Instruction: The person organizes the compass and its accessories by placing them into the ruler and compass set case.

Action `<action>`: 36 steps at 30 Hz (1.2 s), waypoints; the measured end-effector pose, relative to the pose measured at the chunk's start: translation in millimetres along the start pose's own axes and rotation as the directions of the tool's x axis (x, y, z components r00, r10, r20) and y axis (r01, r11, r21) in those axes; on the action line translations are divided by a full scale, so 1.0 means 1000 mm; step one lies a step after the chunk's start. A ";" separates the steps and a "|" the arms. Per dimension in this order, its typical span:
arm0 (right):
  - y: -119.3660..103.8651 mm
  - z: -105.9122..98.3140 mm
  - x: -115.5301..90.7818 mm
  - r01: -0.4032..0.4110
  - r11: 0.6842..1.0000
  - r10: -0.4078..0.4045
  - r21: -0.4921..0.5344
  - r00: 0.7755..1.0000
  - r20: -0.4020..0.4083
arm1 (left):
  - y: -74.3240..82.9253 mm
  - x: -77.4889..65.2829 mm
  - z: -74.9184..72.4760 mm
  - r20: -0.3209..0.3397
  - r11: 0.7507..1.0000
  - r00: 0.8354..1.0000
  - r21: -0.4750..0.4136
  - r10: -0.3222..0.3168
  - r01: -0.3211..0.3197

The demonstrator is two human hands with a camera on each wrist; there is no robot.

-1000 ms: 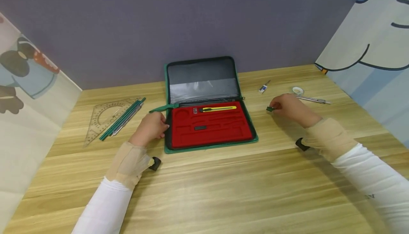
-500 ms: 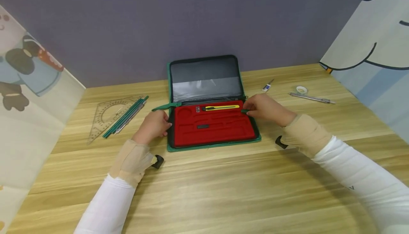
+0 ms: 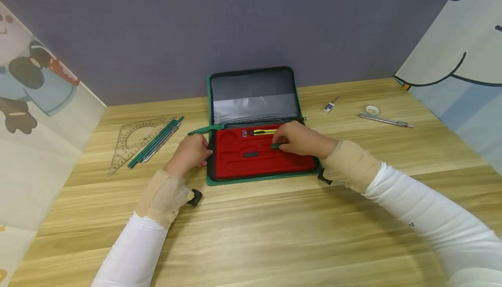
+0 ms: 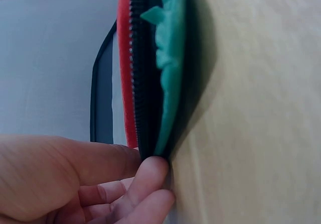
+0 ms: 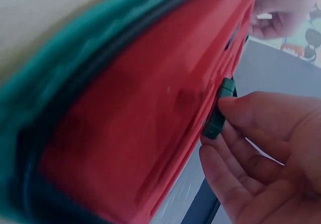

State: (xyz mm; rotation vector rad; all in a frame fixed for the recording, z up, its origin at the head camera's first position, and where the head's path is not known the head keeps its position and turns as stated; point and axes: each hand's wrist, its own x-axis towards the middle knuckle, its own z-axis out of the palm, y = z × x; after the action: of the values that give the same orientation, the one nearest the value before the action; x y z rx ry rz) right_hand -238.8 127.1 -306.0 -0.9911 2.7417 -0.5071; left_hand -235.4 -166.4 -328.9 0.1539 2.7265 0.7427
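An open zip case with a green rim (image 3: 239, 182) lies on the table, its red moulded tray (image 3: 235, 169) facing up. My left hand (image 3: 191, 153) pinches the case's left edge; in the left wrist view, thumb and fingers sit at the zip's corner. Over the tray's right half, my right hand (image 3: 300, 141) pinches a small dark green piece (image 5: 220, 108) with a seam near one end, held close to the red surface. A yellow cutter knife (image 3: 260, 132), partly behind the right hand, a small clear item (image 3: 244, 133) and a dark grey block (image 3: 251, 154) lie in the tray.
On the left, green pencils (image 3: 150, 146) and silver ones lie across a clear set square (image 3: 121, 147). To the right are a small white-and-blue item (image 3: 328, 107), a white ring (image 3: 372, 110) and a silver compass (image 3: 384, 120). A green strap (image 3: 201, 130) extends left from the case.
My right hand has carried the dark green piece left from the table beside the case to over the red tray. The left hand has stayed at the case's left edge.
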 end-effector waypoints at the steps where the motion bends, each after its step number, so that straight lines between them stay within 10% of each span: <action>1: -0.002 0.001 0.001 0.005 1.000 -0.005 0.001 1.000 0.006 | 0.000 0.000 0.000 0.001 1.000 1.000 -0.001 -0.001 0.001; 36: -0.021 0.014 0.010 0.036 0.999 -0.037 0.004 0.999 0.028 | 0.001 0.000 0.000 0.008 1.000 1.000 0.004 -0.017 0.017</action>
State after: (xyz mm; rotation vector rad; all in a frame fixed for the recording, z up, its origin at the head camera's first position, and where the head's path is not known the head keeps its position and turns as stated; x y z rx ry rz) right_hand -230.0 101.6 -311.9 -1.0411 2.7015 -0.4999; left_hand -235.8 -165.8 -328.3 0.1336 2.7181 0.7307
